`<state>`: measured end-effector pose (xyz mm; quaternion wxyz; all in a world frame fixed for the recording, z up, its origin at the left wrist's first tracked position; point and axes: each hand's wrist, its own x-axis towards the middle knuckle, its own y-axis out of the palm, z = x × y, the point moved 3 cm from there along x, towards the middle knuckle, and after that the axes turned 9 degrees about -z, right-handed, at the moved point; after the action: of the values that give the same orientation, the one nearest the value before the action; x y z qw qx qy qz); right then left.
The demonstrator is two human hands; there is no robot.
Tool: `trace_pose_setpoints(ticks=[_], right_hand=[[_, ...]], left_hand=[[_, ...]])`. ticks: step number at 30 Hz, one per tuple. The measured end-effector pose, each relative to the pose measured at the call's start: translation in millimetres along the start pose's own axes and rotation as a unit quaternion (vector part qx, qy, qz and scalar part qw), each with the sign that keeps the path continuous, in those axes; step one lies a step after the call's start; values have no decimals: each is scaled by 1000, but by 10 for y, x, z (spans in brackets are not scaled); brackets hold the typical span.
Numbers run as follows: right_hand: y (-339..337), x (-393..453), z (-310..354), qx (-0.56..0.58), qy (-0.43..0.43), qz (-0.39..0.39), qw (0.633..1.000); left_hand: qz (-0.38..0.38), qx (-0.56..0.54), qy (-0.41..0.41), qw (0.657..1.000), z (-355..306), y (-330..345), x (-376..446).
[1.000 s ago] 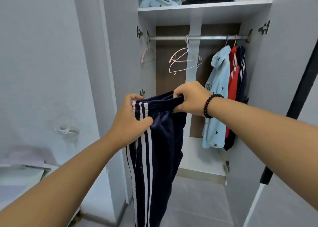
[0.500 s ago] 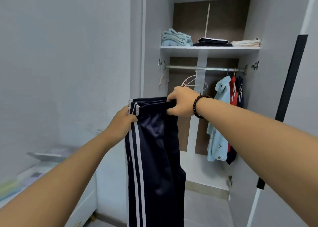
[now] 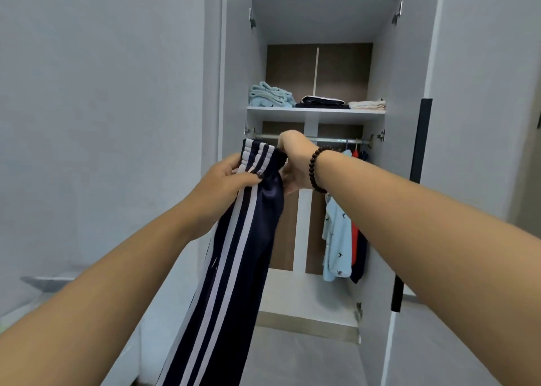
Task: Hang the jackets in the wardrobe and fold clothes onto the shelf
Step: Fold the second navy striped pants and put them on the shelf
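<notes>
Navy track trousers (image 3: 234, 257) with white side stripes hang down in front of the open wardrobe. My left hand (image 3: 225, 180) pinches the striped waistband from the left. On the waistband's right side my right hand (image 3: 295, 163), with a bead bracelet on the wrist, grips the cloth. The two hands are close together. Behind them is the shelf (image 3: 316, 112) with a folded light-blue pile (image 3: 269, 95), a folded dark garment (image 3: 322, 102) and a folded cream one (image 3: 367, 104). On the rail (image 3: 336, 139) hang a light-blue jacket (image 3: 336, 239), a red one and a dark one.
The wardrobe door (image 3: 456, 180) stands open on the right, with a long black handle (image 3: 415, 180). A plain grey wall fills the left side. A low white surface (image 3: 52, 280) is at the lower left. Grey floor lies below the wardrobe.
My hands have moved closer together, bunching the waistband narrower, and the trousers now hang slanted to the lower left. The view has tilted up, showing more of the wardrobe's top compartment.
</notes>
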<state>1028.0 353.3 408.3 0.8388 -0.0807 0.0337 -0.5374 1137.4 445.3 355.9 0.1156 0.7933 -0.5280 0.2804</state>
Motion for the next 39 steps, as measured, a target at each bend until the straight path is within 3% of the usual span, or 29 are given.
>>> trace_pose_setpoints(ticks=[2, 6, 11, 16, 21, 24, 27, 30, 33, 39], right_hand=[[-208, -168, 15, 19, 0, 1, 1000], [-690, -503, -4, -53, -4, 2, 999], [-1462, -928, -237, -109, 13, -126, 986], [-2214, -1321, -634, -199, 30, -235, 951], [-2821, -1741, -969, -155, 75, -278, 945], [-3088, -1929, -1051, -131, 96, -305, 938], [-3213, -2052, -1097, -121, 105, -322, 933], [-3199, -2056, -1106, -110, 99, -320, 936], [-3120, -1952, -1108, -87, 88, -320, 939], [-2723, -1423, -1014, -71, 69, -294, 951]], left_hand=[[21, -1, 11, 1000, -111, 245, -122], [46, -17, 43, 998, -320, 803, -371], [105, -54, 32, 992, -348, 1634, -755], [174, -128, -17, 976, -238, 2294, -1142], [187, -169, -128, 959, 362, 2561, -1444], [266, -39, -67, 961, 879, 2616, -1830], [313, 142, -36, 939, 1453, 2716, -2263], [253, 261, -2, 932, 1939, 2750, -2529], [191, 303, -39, 933, 2329, 2569, -2576], [70, 293, -107, 948, 2644, 1625, -2191]])
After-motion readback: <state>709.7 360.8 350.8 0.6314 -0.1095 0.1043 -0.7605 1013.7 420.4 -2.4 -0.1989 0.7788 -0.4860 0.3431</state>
